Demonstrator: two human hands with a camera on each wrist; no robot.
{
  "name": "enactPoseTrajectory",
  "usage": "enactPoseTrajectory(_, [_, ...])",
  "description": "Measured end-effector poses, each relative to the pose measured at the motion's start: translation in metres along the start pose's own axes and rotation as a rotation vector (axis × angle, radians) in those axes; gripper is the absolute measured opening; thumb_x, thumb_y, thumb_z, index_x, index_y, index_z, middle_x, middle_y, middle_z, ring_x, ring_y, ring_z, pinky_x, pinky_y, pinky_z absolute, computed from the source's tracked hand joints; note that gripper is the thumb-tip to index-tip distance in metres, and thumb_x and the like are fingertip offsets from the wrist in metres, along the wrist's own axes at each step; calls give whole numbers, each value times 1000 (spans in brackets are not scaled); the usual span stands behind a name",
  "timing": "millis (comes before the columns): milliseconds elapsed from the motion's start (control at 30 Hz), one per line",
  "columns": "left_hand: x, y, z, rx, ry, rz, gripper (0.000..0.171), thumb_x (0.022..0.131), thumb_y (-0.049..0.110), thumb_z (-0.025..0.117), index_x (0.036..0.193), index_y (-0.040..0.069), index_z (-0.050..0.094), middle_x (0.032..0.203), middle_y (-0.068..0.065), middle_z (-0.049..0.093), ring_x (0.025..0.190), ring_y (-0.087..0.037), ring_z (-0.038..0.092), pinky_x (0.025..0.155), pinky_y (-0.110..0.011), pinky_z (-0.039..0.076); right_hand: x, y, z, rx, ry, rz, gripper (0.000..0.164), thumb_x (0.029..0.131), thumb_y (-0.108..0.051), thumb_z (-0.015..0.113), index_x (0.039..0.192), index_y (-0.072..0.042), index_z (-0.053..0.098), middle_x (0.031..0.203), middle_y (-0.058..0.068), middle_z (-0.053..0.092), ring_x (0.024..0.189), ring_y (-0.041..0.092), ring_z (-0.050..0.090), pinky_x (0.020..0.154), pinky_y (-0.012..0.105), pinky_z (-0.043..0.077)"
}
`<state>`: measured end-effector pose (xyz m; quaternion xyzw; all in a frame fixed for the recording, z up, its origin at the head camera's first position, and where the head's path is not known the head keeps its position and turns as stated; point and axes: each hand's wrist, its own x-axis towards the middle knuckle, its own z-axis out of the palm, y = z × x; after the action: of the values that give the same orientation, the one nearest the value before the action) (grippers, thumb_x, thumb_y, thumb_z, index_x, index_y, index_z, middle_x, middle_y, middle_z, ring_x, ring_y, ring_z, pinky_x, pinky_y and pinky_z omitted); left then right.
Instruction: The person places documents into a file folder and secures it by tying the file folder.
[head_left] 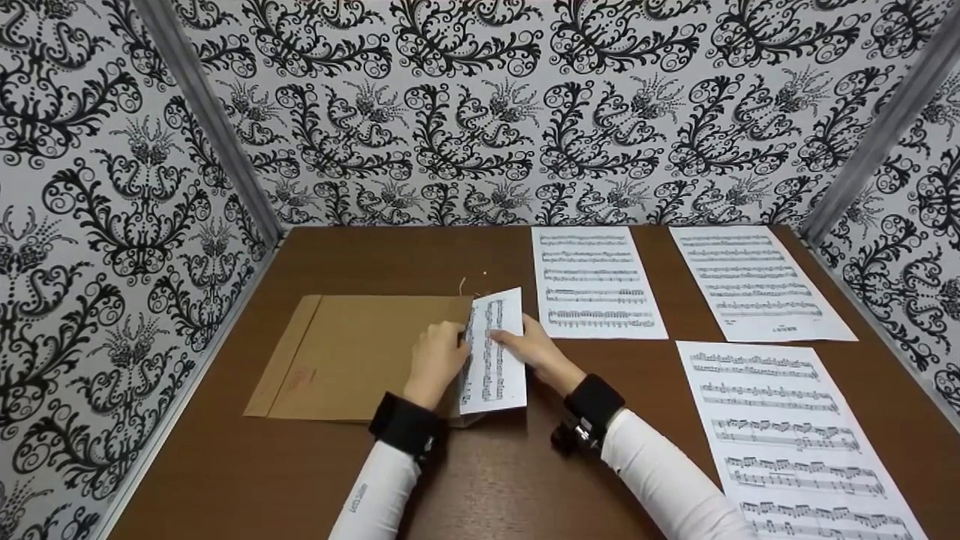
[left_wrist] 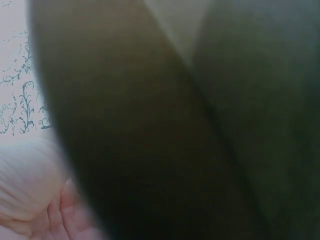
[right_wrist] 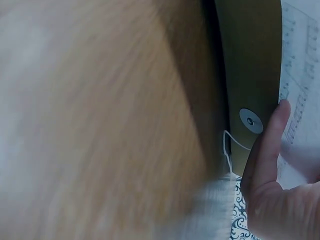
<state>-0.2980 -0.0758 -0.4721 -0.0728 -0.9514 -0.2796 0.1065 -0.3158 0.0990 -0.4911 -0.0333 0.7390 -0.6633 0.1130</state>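
A white paper sheet printed with black music notation (head_left: 504, 375) stood at the right-hand mouth of a flat, brown kraft-paper envelope (head_left: 367, 337); how far it reached inside could not be told. The right hand (head_left: 544, 352) grasped the sheet by its outer margin, thumb across the printed face, with its other fingers largely hidden behind. The left hand (head_left: 435, 361), fingers curled, gripped the envelope beside its mouth. The sheet was judged light and limp, easily creased or snagged at a corner, and best held flat near its outer edge with light pressure; the envelope, seemingly stiffer, was best steadied at its mouth. The right wrist view showed a round, pale button closure (right_wrist: 251, 120) on the brown paper and a thin white string (right_wrist: 237, 140) that might catch. Rightward on the brown wooden table (head_left: 480, 487) lay three further printed sheets: one nearest the envelope (head_left: 600, 300), one at far right (head_left: 761, 281) and one nearer the person (head_left: 795, 442). Black-and-white scroll-patterned walls (head_left: 480, 150) enclosed the table.
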Motion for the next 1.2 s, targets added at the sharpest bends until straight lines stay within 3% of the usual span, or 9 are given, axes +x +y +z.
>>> enactPoseTrajectory(167, [0,-1,0,19,19,31,13,84,4,69,72,6,67,78,-13,73,61,-24,55,54,-37,44,-6,-3,-6,50,14,34,47,101,-11,59,142,7,46,124,29,69,84,10,72,73,22,58])
enactPoseTrajectory(500, [0,-2,0,18,7,7,9,84,3,69,76,5,70,85,-16,76,65,-27,62,55,-38,46,-17,-7,-19,97,23,108,44,102,-13,57,140,7,48,119,17,70,83,10,68,68,24,60])
enactPoseTrajectory(767, [1,-1,0,1,-6,1,10,84,4,70,75,5,69,83,-15,75,64,-24,59,55,-34,45,-28,-7,-25,67,15,172,45,99,-15,63,136,9,53,93,2,67,64,7,66,59,18,58])
enactPoseTrajectory(1000, [0,1,-1,3,-6,1,6,85,4,69,83,4,75,88,-16,77,66,-25,63,56,-35,47,-32,-4,-24,72,10,145,42,97,-11,64,132,12,56,91,1,72,66,5,68,62,18,59])
enactPoseTrajectory(1200, [-2,2,-2,19,19,30,10,85,3,68,76,4,69,81,-14,74,62,-22,57,53,-34,43,-33,-3,-18,107,19,120,42,97,-9,64,131,14,57,87,2,75,68,6,71,62,18,60])
